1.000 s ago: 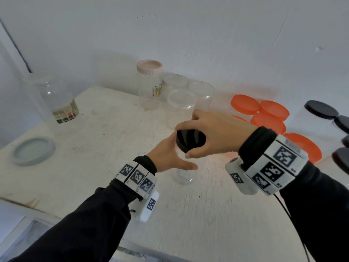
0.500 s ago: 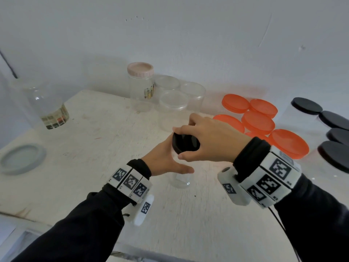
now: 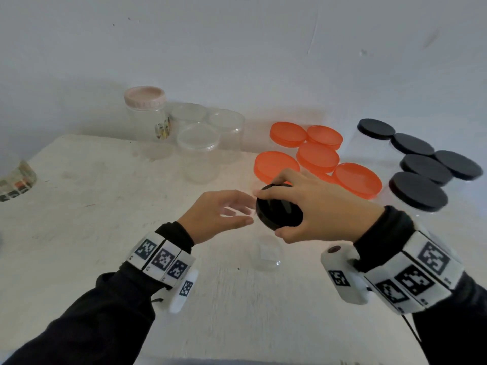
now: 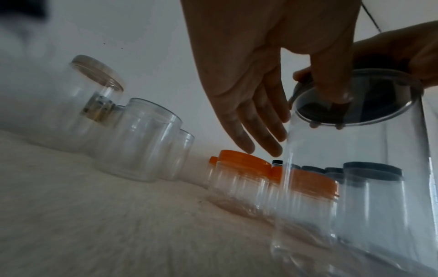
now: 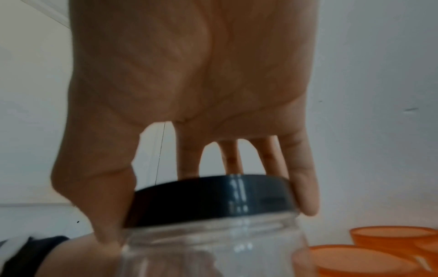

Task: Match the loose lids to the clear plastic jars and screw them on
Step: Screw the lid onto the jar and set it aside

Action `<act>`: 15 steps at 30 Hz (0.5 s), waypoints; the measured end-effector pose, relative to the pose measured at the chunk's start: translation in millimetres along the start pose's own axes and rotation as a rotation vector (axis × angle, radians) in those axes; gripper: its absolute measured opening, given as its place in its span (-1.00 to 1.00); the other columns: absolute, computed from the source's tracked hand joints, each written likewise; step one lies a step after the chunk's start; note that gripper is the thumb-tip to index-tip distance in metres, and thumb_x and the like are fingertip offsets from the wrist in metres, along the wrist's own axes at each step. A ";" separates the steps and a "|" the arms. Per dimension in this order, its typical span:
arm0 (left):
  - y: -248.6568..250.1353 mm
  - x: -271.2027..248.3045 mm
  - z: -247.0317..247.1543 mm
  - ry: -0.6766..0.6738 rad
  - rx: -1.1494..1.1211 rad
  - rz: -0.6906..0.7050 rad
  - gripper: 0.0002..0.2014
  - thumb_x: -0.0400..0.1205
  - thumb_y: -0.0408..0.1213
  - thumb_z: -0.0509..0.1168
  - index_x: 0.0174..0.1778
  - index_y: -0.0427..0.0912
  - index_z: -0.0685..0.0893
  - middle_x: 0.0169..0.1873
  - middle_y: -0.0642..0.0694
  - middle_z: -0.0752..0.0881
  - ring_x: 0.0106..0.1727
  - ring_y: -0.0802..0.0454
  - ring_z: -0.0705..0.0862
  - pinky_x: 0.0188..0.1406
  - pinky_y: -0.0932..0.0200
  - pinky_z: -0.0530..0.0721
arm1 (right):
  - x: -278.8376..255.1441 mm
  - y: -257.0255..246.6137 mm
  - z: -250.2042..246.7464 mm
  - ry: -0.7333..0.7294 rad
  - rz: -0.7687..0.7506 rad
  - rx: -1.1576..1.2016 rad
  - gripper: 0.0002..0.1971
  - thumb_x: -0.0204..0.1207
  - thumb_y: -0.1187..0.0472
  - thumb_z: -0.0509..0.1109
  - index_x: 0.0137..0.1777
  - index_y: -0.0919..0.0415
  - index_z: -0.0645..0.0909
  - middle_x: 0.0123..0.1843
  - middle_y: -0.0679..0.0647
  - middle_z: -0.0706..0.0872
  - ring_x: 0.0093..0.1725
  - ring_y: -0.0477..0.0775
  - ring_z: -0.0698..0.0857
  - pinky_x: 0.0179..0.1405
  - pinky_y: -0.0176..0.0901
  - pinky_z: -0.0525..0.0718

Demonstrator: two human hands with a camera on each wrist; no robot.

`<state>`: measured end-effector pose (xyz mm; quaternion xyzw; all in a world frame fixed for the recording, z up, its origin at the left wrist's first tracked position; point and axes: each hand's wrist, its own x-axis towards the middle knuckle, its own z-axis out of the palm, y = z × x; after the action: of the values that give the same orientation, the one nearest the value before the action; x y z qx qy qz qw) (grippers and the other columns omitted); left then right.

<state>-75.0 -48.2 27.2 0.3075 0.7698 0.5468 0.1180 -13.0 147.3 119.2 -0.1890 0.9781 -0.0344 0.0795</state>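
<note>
Soft, even daylight fills the head view, edges bowed by the lens. Both wrist views are dimmer, blurred and grainy.

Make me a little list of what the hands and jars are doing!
right hand: grips the black lid on the clear jar
left hand: fingers straight, beside the jar, holding nothing
orange jars: lidded, behind the hands
black jars: lidded, far right
pink-lid jar: back left
table: white, worn
</note>
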 end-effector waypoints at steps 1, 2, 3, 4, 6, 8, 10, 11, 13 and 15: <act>2.7 5.3 4.1 0.020 0.005 0.024 -0.76 0.48 -0.25 0.46 0.06 -0.09 0.71 -0.04 0.09 0.77 0.02 0.18 0.73 0.10 0.20 0.67 | -7.6 5.0 0.5 0.006 0.022 -0.014 -0.30 0.35 -0.15 0.37 0.50 -0.38 0.19 0.35 -0.16 0.32 0.28 0.02 0.37 0.08 -0.08 0.60; 5.4 10.8 8.2 0.043 0.016 0.046 -0.80 0.51 -0.29 0.44 0.04 -0.12 0.72 -0.05 0.08 0.78 0.00 0.19 0.73 0.07 0.23 0.67 | -14.9 10.0 1.0 0.011 0.045 -0.025 -0.31 0.35 -0.15 0.37 0.49 -0.38 0.19 0.35 -0.16 0.31 0.29 0.01 0.36 0.04 -0.12 0.59; 8.3 16.4 12.4 0.065 0.030 0.068 -0.83 0.53 -0.32 0.41 0.03 -0.14 0.73 -0.05 0.07 0.78 0.00 0.20 0.72 0.04 0.27 0.67 | -22.3 15.5 1.4 0.014 0.068 -0.030 -0.31 0.35 -0.15 0.37 0.48 -0.37 0.20 0.36 -0.16 0.31 0.30 0.00 0.35 0.03 -0.14 0.59; 11.4 22.3 17.0 0.082 0.043 0.088 -0.85 0.55 -0.34 0.39 0.02 -0.16 0.73 -0.05 0.05 0.78 -0.01 0.21 0.72 0.02 0.31 0.66 | -29.5 21.2 1.4 0.017 0.093 -0.028 -0.32 0.35 -0.15 0.37 0.48 -0.36 0.20 0.36 -0.15 0.30 0.29 0.00 0.35 0.04 -0.14 0.59; 16.7 33.7 26.8 0.101 0.061 0.124 -0.87 0.56 -0.35 0.37 0.01 -0.18 0.73 -0.05 0.03 0.78 0.00 0.21 0.71 -0.01 0.37 0.63 | -43.5 32.1 1.3 0.024 0.143 -0.014 -0.31 0.35 -0.15 0.38 0.48 -0.34 0.22 0.36 -0.15 0.31 0.27 0.00 0.36 0.10 -0.10 0.59; 20.0 44.9 38.5 0.108 0.072 0.148 -0.87 0.56 -0.35 0.37 0.00 -0.19 0.74 -0.05 0.02 0.78 0.01 0.21 0.70 -0.01 0.38 0.62 | -57.2 42.2 1.5 0.024 0.189 -0.004 -0.31 0.36 -0.15 0.39 0.49 -0.33 0.21 0.37 -0.15 0.30 0.25 0.02 0.37 0.13 -0.11 0.57; 22.2 56.5 52.2 0.106 0.080 0.160 -0.87 0.56 -0.33 0.37 0.00 -0.17 0.74 -0.04 0.03 0.77 0.02 0.22 0.69 0.03 0.35 0.62 | -70.3 51.5 3.3 0.030 0.226 0.005 -0.30 0.36 -0.15 0.39 0.50 -0.34 0.21 0.35 -0.16 0.31 0.24 0.03 0.38 0.11 -0.15 0.54; 22.6 62.7 59.6 0.099 0.089 0.166 -0.88 0.57 -0.31 0.37 0.00 -0.15 0.74 -0.03 0.06 0.76 0.03 0.23 0.68 0.06 0.34 0.61 | -77.0 56.0 4.6 0.038 0.243 0.004 -0.29 0.35 -0.15 0.39 0.50 -0.34 0.21 0.34 -0.15 0.31 0.24 0.04 0.38 0.08 -0.18 0.52; 22.6 75.1 74.1 0.064 0.111 0.185 -0.87 0.57 -0.23 0.38 0.01 -0.09 0.72 0.01 0.10 0.74 0.09 0.26 0.65 0.13 0.38 0.55 | -90.2 64.6 7.6 0.052 0.285 -0.012 -0.29 0.34 -0.17 0.38 0.50 -0.35 0.20 0.33 -0.14 0.31 0.22 0.03 0.38 -0.01 -0.22 0.45; 21.3 87.3 88.1 0.015 0.160 0.230 -0.78 0.51 -0.11 0.35 0.03 -0.08 0.70 0.05 0.11 0.71 0.14 0.26 0.60 0.15 0.50 0.44 | -104.2 73.3 10.3 0.061 0.342 -0.011 -0.30 0.34 -0.17 0.37 0.49 -0.35 0.20 0.32 -0.14 0.31 0.19 0.02 0.37 -0.05 -0.24 0.43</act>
<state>-90.5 76.7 27.2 0.3980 0.7714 0.4960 0.0238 57.5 253.9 116.8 -0.0194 0.9982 -0.0210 0.0534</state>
